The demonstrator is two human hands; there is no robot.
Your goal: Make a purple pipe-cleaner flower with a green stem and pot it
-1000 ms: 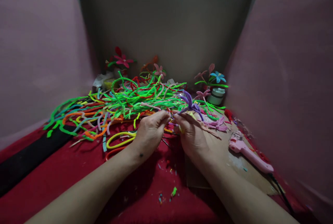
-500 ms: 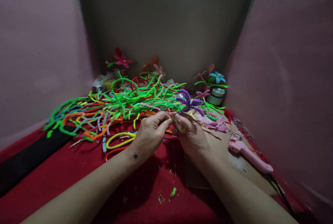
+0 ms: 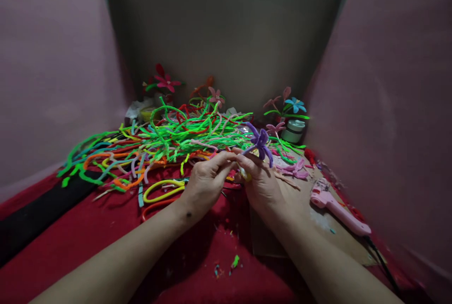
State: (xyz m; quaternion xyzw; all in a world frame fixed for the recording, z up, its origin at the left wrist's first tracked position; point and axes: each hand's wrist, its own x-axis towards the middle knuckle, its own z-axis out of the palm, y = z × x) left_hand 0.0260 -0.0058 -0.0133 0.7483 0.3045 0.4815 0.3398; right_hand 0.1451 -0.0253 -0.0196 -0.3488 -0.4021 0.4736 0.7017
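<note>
A purple pipe-cleaner flower with bent petals stands above my fingers at the middle of the head view. My right hand is closed round its base, thumb on top. Fingertips of my left hand pinch at the flower's stem end, touching the right thumb; the stem itself is mostly hidden. Something yellowish and shiny shows under the right thumb, partly covered, and I cannot make out what it is. Behind both hands lies a large heap of green pipe cleaners, mixed with other colours.
On the right, a pink glue gun with a black cord lies on a cardboard sheet. Yellow-handled scissors lie left of my hands. Finished flowers and a pale green roll stand behind. Scraps dot the red cloth.
The purple flower has turned in my fingers, its petals now tipped more to the right and downward. My left hand has shifted slightly right, closer against the right thumb.
</note>
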